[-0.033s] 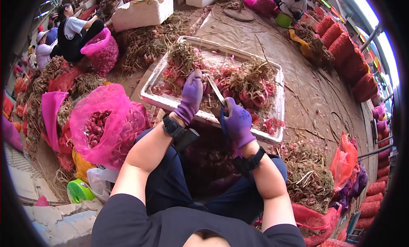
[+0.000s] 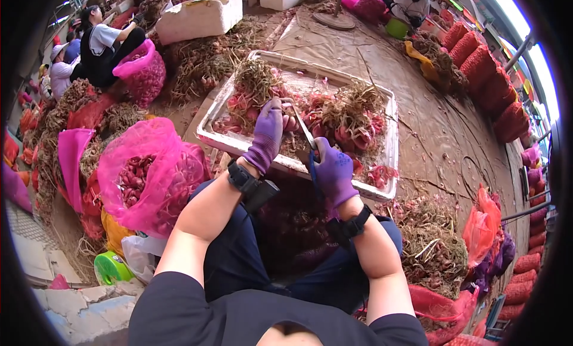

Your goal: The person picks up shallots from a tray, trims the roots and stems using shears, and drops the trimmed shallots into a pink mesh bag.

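Observation:
My right hand, in a purple glove, is closed round the blue handle of a pair of scissors. The blades point up and left to the fingers of my left hand, also gloved in purple. That hand is closed on a small reddish shallot, mostly hidden by the fingers and blades. Both hands are over the near side of a white foam tray. Inside it lie a clump of dry-stemmed shallots at the left and a larger pile at the right, among loose skins.
A pink mesh bag of shallots stands open at my left. Dry-stemmed shallots are heaped at my right. Filled red sacks line the far right. A foam box stands beyond the tray, and people sit at the far left.

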Demonstrator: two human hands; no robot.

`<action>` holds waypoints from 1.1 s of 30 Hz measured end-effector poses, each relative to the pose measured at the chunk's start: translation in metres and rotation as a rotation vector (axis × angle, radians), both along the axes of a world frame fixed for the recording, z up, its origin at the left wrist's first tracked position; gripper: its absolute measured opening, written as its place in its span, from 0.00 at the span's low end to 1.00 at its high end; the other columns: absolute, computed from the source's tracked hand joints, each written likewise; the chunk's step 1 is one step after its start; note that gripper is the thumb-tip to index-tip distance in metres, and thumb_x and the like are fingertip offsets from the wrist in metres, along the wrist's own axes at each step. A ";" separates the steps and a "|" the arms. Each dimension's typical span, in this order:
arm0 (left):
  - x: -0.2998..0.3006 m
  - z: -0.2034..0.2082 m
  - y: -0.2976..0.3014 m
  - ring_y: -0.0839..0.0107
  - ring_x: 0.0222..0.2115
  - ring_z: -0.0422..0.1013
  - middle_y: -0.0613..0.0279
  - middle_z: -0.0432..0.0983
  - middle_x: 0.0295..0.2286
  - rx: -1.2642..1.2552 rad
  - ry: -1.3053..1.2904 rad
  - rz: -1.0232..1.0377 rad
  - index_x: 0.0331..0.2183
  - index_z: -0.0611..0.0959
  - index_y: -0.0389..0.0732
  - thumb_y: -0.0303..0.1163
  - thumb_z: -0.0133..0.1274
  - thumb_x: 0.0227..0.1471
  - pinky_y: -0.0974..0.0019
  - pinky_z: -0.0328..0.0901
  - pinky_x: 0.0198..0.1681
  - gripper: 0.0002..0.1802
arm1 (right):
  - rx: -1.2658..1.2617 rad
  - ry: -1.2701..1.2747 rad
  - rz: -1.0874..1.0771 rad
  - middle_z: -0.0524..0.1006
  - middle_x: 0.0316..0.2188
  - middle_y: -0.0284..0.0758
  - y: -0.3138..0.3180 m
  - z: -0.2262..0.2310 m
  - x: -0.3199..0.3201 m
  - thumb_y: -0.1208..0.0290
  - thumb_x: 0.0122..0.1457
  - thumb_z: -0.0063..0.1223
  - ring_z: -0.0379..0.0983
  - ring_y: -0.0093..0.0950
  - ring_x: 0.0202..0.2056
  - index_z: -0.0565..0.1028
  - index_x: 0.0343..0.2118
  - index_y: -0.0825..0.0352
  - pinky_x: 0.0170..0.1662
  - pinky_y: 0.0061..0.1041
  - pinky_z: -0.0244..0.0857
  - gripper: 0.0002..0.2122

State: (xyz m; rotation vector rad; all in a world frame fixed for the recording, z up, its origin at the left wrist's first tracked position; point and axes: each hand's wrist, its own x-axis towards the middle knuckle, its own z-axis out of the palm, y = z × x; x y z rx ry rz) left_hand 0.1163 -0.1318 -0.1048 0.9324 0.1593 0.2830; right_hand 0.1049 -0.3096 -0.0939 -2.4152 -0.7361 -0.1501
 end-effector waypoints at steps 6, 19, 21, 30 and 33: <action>0.000 -0.005 0.006 0.80 0.23 0.68 0.74 0.66 0.19 -0.133 0.060 -0.096 0.41 0.73 0.45 0.40 0.44 0.59 0.73 0.67 0.27 0.12 | 0.241 0.100 -0.011 0.72 0.21 0.45 -0.002 0.003 0.005 0.52 0.49 0.59 0.70 0.49 0.28 0.67 0.35 0.63 0.29 0.43 0.61 0.20; -0.008 -0.016 -0.051 0.80 0.33 0.70 0.65 0.72 0.34 0.351 -0.146 -0.018 0.49 0.69 0.36 0.28 0.51 0.55 0.76 0.67 0.36 0.20 | 0.954 0.407 0.001 0.72 0.26 0.27 0.009 -0.023 0.013 0.76 0.51 0.60 0.68 0.16 0.28 0.66 0.45 0.67 0.31 0.16 0.65 0.19; -0.008 -0.012 -0.059 0.79 0.37 0.69 0.63 0.72 0.39 0.520 -0.115 -0.067 0.50 0.69 0.37 0.28 0.51 0.55 0.76 0.66 0.41 0.21 | 0.826 0.408 -0.063 0.67 0.24 0.24 -0.004 -0.023 0.022 0.80 0.51 0.57 0.63 0.14 0.25 0.66 0.44 0.67 0.28 0.16 0.62 0.17; -0.014 0.014 -0.032 0.68 0.35 0.72 0.58 0.73 0.32 1.105 -0.296 -0.135 0.40 0.76 0.36 0.25 0.48 0.51 0.66 0.65 0.42 0.12 | 0.565 0.197 0.008 0.72 0.29 0.26 -0.011 0.000 0.019 0.82 0.49 0.56 0.66 0.13 0.29 0.68 0.44 0.68 0.33 0.14 0.63 0.18; -0.014 0.005 -0.031 0.70 0.29 0.71 0.57 0.73 0.26 1.045 -0.182 -0.111 0.33 0.79 0.35 0.32 0.48 0.53 0.67 0.65 0.34 0.10 | 0.806 0.420 0.025 0.72 0.29 0.25 -0.003 0.002 0.016 0.82 0.51 0.56 0.66 0.12 0.29 0.68 0.44 0.68 0.34 0.14 0.63 0.17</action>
